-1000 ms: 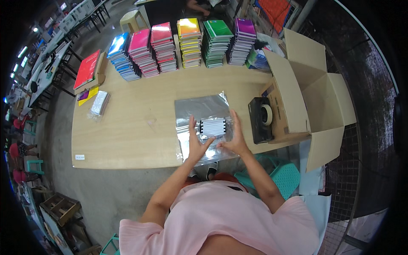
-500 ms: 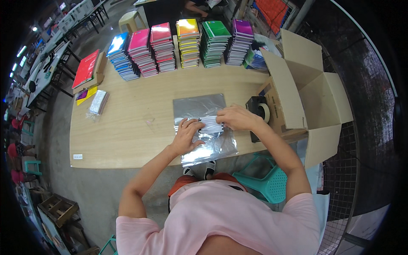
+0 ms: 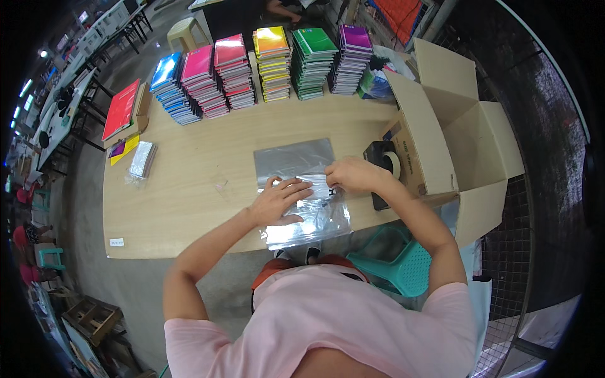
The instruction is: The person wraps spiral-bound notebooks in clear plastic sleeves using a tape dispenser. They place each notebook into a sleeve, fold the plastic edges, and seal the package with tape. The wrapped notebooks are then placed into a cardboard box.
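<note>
A stack of clear, shiny plastic bags (image 3: 307, 236) lies at the table's near edge, its far part greyish (image 3: 293, 157). Across the plastic rests a white printed piece (image 3: 319, 184) with dark marks at its right end. My left hand (image 3: 282, 200) lies flat over the left part of that piece, fingers spread and thumb apart on the plastic. At its upper right edge my right hand (image 3: 354, 174) has its fingers bent together in a pinch. What sits between those fingertips is hidden.
A black tape dispenser (image 3: 379, 151) and an open cardboard box (image 3: 416, 138) stand on the right. Notebook stacks in several colours (image 3: 272, 66) line the far edge. Red folders (image 3: 121, 108) and a small plastic-wrapped pack (image 3: 142, 159) lie left. A green stool (image 3: 403, 264) stands below.
My left hand has slid slightly right, covering more of the white piece. My right hand has stayed at its right end, moving only slightly. The whole view has shifted a little.
</note>
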A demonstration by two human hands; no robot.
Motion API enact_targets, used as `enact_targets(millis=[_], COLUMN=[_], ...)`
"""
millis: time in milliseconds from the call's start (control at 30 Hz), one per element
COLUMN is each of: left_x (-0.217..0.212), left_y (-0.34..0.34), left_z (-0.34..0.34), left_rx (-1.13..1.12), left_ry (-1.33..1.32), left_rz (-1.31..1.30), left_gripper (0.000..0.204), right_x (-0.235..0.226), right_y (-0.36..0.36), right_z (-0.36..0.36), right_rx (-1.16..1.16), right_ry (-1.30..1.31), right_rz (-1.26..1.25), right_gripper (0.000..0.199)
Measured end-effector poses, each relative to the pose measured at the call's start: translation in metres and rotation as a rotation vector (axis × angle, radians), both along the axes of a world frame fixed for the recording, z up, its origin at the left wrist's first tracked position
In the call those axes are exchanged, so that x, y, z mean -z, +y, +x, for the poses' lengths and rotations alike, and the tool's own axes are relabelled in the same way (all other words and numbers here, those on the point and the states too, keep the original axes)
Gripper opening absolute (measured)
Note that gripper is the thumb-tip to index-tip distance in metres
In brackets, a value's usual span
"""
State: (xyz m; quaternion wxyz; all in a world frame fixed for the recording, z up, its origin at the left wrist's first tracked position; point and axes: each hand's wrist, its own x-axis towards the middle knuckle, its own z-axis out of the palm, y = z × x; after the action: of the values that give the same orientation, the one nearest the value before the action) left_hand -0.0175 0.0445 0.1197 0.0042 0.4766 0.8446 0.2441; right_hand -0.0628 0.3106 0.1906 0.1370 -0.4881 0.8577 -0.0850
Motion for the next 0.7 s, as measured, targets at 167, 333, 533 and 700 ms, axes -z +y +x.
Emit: enact_targets(millis=[167, 333, 533, 700], left_x=[-0.024, -0.018, -0.010, 0.018], left_y=[0.000, 0.004, 0.013, 0.026], left_z=[-0.026, -0.028, -0.024, -0.001], left_rx=[0.214, 0.233, 0.181, -0.100], left_ry=[0.093, -0.052, -0.120, 0.163], left_rz=[-0.240, -0.197, -0.155, -0.029], left_gripper=[0.084, 0.087, 0.080, 0.057], right_x=[0.017, 0.023, 0.042, 0.087], right_y=[-0.009, -0.025, -0.022, -0.017], right_z=[-0.008, 0.000, 0.000, 0.017], right_rx=[0.023, -0.026, 0.061, 0.523], right_ry=[-0.055, 0.127, 0.030, -0.554], right_rz=[-0.122, -0.306, -0.494, -0.905], right_gripper=[0.010, 0.010, 0.022, 0.093])
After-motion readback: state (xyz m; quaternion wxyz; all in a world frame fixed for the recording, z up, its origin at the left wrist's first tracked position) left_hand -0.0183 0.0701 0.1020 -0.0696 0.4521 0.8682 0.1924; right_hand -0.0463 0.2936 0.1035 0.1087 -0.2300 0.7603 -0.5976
